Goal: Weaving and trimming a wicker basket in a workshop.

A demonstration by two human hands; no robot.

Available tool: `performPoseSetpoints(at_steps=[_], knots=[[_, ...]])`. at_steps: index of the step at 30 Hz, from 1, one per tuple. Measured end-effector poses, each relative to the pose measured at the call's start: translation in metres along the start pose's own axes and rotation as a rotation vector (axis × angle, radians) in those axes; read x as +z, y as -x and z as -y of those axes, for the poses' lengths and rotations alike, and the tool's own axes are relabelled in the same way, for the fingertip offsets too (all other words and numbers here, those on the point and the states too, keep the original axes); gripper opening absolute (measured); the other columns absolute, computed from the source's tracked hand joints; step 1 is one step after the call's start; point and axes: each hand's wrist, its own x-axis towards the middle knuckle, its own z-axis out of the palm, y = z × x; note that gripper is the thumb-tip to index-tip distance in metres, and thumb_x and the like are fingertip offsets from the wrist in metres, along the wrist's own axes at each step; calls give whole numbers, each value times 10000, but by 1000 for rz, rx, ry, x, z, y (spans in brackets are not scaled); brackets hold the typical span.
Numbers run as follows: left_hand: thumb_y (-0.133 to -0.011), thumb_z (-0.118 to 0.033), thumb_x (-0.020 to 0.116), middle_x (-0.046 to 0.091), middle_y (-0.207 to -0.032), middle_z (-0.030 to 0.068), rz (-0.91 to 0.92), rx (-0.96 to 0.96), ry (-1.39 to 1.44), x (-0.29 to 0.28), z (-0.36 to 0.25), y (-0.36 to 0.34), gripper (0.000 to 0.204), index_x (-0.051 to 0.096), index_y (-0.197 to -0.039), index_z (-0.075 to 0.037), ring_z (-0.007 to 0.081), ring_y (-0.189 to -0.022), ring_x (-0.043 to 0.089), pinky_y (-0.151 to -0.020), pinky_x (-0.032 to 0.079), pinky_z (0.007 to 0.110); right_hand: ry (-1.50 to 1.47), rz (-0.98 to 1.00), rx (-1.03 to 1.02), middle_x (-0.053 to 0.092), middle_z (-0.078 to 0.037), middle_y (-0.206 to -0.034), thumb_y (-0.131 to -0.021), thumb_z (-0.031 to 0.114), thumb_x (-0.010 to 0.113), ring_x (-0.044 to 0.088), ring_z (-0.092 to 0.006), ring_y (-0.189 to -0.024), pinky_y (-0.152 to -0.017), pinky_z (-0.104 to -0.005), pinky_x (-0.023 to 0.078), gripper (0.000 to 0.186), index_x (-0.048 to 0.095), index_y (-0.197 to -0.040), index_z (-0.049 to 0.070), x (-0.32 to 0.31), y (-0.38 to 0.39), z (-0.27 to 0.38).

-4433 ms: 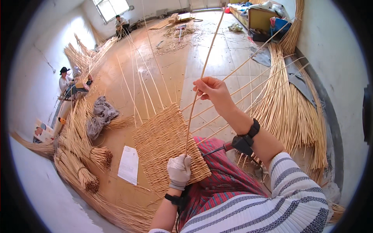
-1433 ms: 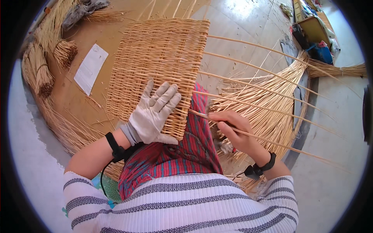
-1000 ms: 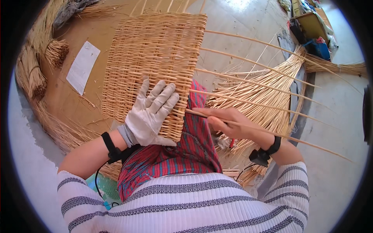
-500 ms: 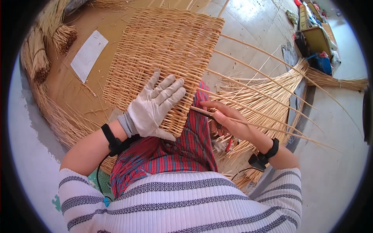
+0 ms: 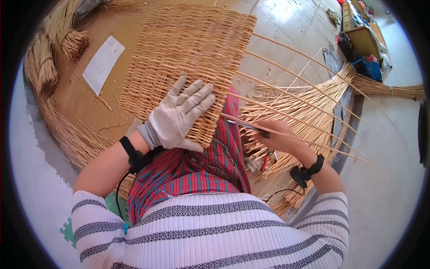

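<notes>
A square woven wicker panel (image 5: 192, 49) rests tilted over my lap, with several long rods (image 5: 291, 89) sticking out from its right edge. My left hand (image 5: 179, 114), in a whitish glove, lies open and flat on the panel's lower part, its thumb by the near edge. Just right of the panel, my bare right hand (image 5: 278, 136) is closed around a slim, pointed metal tool with a dark handle (image 5: 248, 126). The tool's tip is directed at the panel's lower right edge, beside the nearest rod. My palm hides part of the handle.
A large spread of loose wicker rods (image 5: 309, 105) lies on the floor to the right, near a red-handled tool (image 5: 265, 162). Tied bundles (image 5: 45, 74) are at the far left. A white sheet (image 5: 103, 65) lies on the brown board. Boxes (image 5: 365, 42) stand far right.
My right hand has moved slightly right, away from the panel edge, and more of the metal tool shows. The panel and my left hand have shifted slightly up.
</notes>
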Motion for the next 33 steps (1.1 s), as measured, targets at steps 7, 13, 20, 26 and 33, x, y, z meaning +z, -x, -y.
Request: performPoseSetpoints(at_steps=[7, 13, 20, 26, 33], knots=[[-688, -873, 635, 291, -1674, 196, 3, -44, -12, -4, 0, -4, 1305, 300, -1617, -21, 362, -1583, 206, -1299, 43, 559, -364, -45, -71, 673, -119, -859, -911, 269, 745, 653, -309, -737, -684, -403, 523, 497, 634, -1392, 206, 20, 68, 23], [-681, -874, 639, 300, -1669, 198, -30, -27, -4, -5, -2, -7, 1314, 298, -1617, -17, 369, -1578, 219, -1297, 56, 565, -412, -195, -204, 628, -89, -701, -900, 154, 751, 596, -224, -598, -593, -344, 477, 625, 594, -1492, 280, 40, 71, 59], [-675, -858, 657, 321, -1663, 187, -31, -32, -10, -2, -6, -6, 1295, 318, -1613, -31, 353, -1571, 247, -1301, 53, 564, -405, -181, -94, 603, -83, -654, -896, 169, 762, 570, -205, -553, -557, -343, 460, 563, 654, -1434, 294, 41, 73, 58], [-671, -828, 687, 327, -1665, 174, -50, -33, -10, 1, -8, -8, 1270, 332, -1614, -54, 327, -1572, 255, -1303, 57, 562, -432, -188, -123, 592, -90, -651, -898, 161, 757, 573, -203, -557, -553, -345, 459, 560, 655, -1430, 306, 36, 64, 55], [-682, -844, 670, 390, -1628, 183, -63, 5, -34, 4, -7, -9, 1236, 412, -1566, -21, 359, -1546, 312, -1286, 104, 603, -368, -139, -73, 601, -79, -645, -899, 178, 750, 587, -210, -560, -546, -342, 462, 550, 660, -1422, 322, 26, 64, 55]])
